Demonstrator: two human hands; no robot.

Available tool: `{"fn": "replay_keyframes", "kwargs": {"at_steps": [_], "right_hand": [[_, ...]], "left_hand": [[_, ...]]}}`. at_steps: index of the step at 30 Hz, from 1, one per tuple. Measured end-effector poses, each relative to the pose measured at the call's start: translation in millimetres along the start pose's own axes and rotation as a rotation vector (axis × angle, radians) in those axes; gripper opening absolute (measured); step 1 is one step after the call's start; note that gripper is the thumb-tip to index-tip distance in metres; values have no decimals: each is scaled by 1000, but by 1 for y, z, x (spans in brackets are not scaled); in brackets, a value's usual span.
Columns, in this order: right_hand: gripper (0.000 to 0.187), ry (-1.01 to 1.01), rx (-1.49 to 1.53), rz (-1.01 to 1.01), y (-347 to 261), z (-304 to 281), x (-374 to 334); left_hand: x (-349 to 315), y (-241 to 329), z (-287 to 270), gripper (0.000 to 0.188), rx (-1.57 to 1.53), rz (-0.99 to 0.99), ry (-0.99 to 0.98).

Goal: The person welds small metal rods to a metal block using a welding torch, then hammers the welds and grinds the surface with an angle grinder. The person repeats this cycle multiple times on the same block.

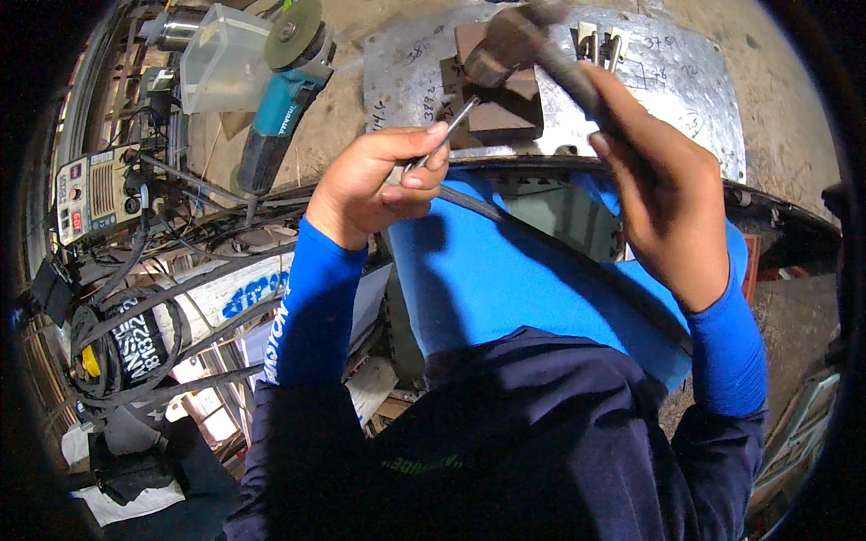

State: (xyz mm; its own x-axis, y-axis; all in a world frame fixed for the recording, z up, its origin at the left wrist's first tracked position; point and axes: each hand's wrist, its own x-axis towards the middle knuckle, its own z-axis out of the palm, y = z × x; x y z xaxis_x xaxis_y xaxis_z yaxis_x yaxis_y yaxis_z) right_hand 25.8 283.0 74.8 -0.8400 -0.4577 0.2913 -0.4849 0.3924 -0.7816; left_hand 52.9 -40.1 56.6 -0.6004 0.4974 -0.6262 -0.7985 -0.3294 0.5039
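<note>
Metal rod (pixel 465 115) pinched at left, hammer (pixel 566 74) grasped at right, above a brown block (pixel 499 117)

Left grip (pixel 383 176): pinching the rod between thumb and fingers, the remaining fingers curled beneath. The rod is slender and tilted, its bright far end pointing forward and to the right, toward the block and the hammer head. Contact between rod, block and hammer head cannot be confirmed from this view.

Right grip (pixel 663 171): wrapped around the hammer's handle. The head is over the block, partly covering it, and its outer end is blurred.

Work location: the block sits on a silver metal plate (pixel 564 135) bearing handwritten markings and small holes near its edge. Several small metal pieces (pixel 591 45) lie on the plate behind the hammer handle. The plate rests on a brown bench (pixel 350 104).

Adjacent equipment: a teal and black angle grinder (pixel 280 113) lies to the left on the bench, its disc at the far end. Just beside it is a translucent plastic container (pixel 216 68). Further left, below bench level, are a power unit (pixel 104 194) with knobs and a red display, and a coil of dark cable (pixel 86 329).

Clothing: both forearms wear blue sleeves.
</note>
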Motion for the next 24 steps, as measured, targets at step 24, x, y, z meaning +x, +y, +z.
{"fn": "replay_keyframes", "kwargs": {"at_steps": [24], "right_hand": [[47, 452, 92, 629, 180, -133, -72]], "left_hand": [[-1, 13, 31, 23, 936, 847, -69]]}}
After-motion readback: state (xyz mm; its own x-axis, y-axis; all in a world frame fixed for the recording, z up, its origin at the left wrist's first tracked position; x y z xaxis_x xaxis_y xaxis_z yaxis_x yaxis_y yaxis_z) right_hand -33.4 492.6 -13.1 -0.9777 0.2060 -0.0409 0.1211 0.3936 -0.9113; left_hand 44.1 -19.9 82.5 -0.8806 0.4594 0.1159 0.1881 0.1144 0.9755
